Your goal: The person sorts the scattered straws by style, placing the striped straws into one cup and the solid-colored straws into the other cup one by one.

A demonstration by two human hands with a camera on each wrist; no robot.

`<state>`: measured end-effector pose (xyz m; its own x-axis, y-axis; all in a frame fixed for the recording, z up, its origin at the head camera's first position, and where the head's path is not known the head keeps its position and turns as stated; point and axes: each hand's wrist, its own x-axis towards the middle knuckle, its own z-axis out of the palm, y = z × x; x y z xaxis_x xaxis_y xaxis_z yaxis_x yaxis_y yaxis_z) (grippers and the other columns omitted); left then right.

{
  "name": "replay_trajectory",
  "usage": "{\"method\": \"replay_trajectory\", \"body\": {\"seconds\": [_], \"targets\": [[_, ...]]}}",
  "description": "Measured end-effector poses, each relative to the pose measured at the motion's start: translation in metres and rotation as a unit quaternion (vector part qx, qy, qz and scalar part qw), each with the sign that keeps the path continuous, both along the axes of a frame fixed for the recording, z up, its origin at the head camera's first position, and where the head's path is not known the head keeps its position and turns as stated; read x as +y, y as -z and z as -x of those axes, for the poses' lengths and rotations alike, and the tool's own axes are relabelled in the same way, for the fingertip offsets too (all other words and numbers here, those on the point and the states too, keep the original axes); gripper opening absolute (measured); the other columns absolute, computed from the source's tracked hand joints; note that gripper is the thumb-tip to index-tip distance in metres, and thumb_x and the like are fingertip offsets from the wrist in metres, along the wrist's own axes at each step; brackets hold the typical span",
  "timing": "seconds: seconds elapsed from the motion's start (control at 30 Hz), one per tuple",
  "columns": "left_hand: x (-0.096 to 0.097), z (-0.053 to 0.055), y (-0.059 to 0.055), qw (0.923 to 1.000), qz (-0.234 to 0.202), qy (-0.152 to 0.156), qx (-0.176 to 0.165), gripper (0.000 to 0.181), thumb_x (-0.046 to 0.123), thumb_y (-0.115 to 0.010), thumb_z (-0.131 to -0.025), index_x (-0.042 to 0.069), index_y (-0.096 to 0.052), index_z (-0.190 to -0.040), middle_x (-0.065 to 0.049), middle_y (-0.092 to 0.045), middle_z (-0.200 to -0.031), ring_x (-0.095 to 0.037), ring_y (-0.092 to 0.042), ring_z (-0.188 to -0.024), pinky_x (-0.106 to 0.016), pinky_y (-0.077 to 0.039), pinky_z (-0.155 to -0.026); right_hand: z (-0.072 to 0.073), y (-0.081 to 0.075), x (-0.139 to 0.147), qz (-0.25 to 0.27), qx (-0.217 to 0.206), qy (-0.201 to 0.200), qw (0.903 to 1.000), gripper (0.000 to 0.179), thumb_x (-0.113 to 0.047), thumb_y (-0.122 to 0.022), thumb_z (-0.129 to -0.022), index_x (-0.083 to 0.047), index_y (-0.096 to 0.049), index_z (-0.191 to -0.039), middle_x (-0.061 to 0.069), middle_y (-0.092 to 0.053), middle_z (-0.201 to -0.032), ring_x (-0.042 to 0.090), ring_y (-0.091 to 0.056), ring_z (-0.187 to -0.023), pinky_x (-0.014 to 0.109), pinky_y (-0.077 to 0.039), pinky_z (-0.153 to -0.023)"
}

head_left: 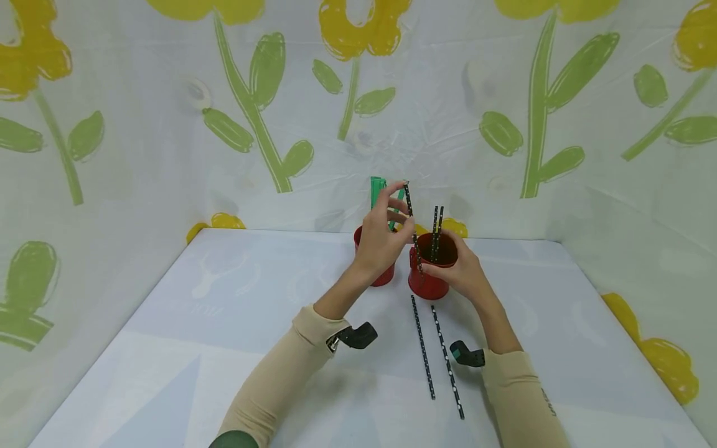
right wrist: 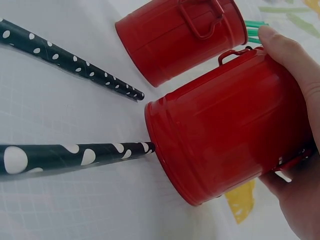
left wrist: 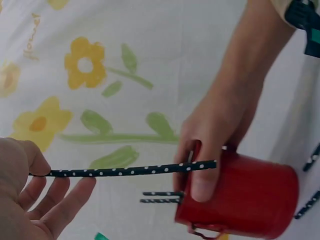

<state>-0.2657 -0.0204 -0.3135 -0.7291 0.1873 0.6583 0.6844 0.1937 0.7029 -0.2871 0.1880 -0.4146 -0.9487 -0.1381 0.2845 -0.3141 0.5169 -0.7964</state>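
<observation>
My left hand (head_left: 381, 239) pinches a black straw with white dots (head_left: 415, 239) near its upper end. The straw slants in front of the rim of a small red bucket (head_left: 428, 286); in the left wrist view its far end overlaps the bucket and my right hand. With thumb and fingers spread around the rim, my right hand (head_left: 465, 270) grips that bucket. Two more dotted straws (head_left: 437, 227) stand inside it. Another red bucket (right wrist: 180, 42), holding green straw-like sticks (head_left: 377, 188), stands to its left, partly hidden behind my left hand.
Two dotted straws lie on the table in front of the right bucket, a left one (head_left: 422, 348) and a right one (head_left: 448, 364). The pale table (head_left: 224, 354) meets a flower-printed cloth (head_left: 426, 118) at the back and sides.
</observation>
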Motion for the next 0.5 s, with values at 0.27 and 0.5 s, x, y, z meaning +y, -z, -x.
{"method": "replay_trajectory", "body": {"seconds": [0.27, 0.5], "targets": [[0.012, 0.006, -0.023, 0.9986, -0.007, -0.024, 0.047, 0.057, 0.004, -0.059, -0.093, 0.013, -0.037, -0.145, -0.015, -0.059, -0.103, -0.023, -0.068, -0.088, -0.022, -0.059, -0.066, 0.000, -0.001, 0.000, -0.001, -0.018, 0.007, 0.9998, 0.091, -0.045, -0.081, -0.077, -0.024, -0.031, -0.149, 0.007, -0.047, -0.145, 0.030, -0.045, -0.134, 0.054, -0.051, -0.099], [0.020, 0.019, -0.019, 0.9971, 0.026, -0.044, 0.055, 0.054, 0.004, -0.058, -0.094, 0.011, -0.037, -0.144, -0.013, -0.058, -0.102, -0.021, -0.067, -0.087, -0.018, -0.057, -0.066, 0.000, -0.001, 0.000, 0.005, -0.019, 0.006, 0.9998, 0.090, -0.043, -0.082, -0.077, -0.024, -0.032, -0.149, 0.007, -0.047, -0.145, 0.030, -0.044, -0.134, 0.055, -0.052, -0.097]]}}
